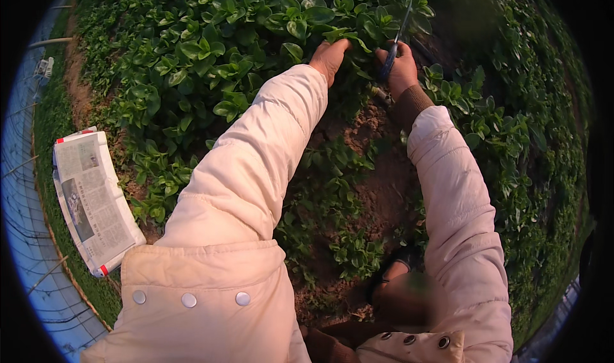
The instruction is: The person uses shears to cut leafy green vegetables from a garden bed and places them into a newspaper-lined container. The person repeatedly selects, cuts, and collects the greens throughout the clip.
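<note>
In the upper middle, my left hand (330, 60) reaches into a dense bed of broad, glossy green leaves (297, 25). Its fingertips are hidden by foliage, so what they hold cannot be seen. My right hand (403, 70), just to the right and apart from the left, is closed around a slim knife-like cutting tool (391, 56). The tool's dark blue lower part lies against the fingers, and its narrow metal end points up and away among the leaves. Pale padded sleeves (259, 142) cover both arms.
A white container (112, 171) covered with a printed newspaper sheet sits on the left. Brown soil (379, 185) and low plants (357, 252) lie between my arms, with my shoe (407, 257) below. More leafy rows run along the right; bluish plastic sheeting (24, 171) borders the far left.
</note>
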A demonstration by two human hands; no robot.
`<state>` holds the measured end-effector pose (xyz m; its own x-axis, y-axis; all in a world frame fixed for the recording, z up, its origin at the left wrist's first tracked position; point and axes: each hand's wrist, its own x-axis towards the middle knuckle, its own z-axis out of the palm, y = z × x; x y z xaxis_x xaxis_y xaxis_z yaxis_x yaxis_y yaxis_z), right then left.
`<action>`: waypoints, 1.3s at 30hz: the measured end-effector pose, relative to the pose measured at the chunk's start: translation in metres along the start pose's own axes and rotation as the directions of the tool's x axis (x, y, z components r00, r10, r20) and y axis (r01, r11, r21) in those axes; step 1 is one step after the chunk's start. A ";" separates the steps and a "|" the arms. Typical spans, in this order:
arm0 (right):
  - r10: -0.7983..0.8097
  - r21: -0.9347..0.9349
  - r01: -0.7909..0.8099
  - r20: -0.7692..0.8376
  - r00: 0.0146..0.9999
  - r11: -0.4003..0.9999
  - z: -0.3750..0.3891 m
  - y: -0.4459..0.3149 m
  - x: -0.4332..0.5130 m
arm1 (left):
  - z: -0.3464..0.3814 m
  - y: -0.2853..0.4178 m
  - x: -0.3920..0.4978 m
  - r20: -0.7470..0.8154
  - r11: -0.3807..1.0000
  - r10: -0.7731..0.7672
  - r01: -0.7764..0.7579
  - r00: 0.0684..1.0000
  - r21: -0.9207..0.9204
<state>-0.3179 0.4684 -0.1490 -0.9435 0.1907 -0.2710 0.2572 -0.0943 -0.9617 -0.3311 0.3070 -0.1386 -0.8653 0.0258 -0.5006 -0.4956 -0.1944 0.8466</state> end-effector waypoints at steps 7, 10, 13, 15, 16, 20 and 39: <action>-0.042 0.148 0.011 0.206 0.978 0.989 -0.012 -0.037 -0.049 | -0.009 0.003 -0.036 0.329 0.970 0.239 -0.240 0.913 -0.038; -0.182 0.123 0.153 0.278 0.943 0.981 -0.014 -0.055 -0.074 | -0.014 0.005 -0.047 0.422 0.821 0.424 -0.537 0.801 0.195; -0.326 0.127 0.301 0.342 0.881 0.945 -0.008 -0.086 -0.090 | -0.011 0.023 -0.066 0.384 0.816 0.488 -0.566 0.784 0.117; -0.420 0.157 0.391 0.381 0.823 0.907 0.004 -0.112 -0.096 | -0.025 0.060 -0.089 0.497 0.903 0.429 -0.356 0.754 -0.240; -0.392 0.156 0.359 0.408 0.825 0.920 0.010 -0.129 -0.106 | -0.038 0.073 -0.100 0.500 0.878 0.473 -0.435 0.725 -0.200; -0.363 0.199 0.304 0.536 0.762 0.932 0.032 -0.161 -0.143 | -0.120 0.130 -0.169 0.307 0.827 0.417 -0.498 0.855 0.263; 0.352 -0.395 -0.180 0.421 0.836 0.901 -0.008 -0.043 -0.265 | -0.638 0.197 -0.482 -0.611 -0.353 0.625 0.874 0.486 0.334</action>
<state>-0.0776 0.4296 -0.0366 -0.7859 -0.2855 -0.5484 0.4844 0.2669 -0.8331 0.0364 -0.3696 0.1541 -0.6839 -0.7082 0.1750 -0.6064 0.4186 -0.6760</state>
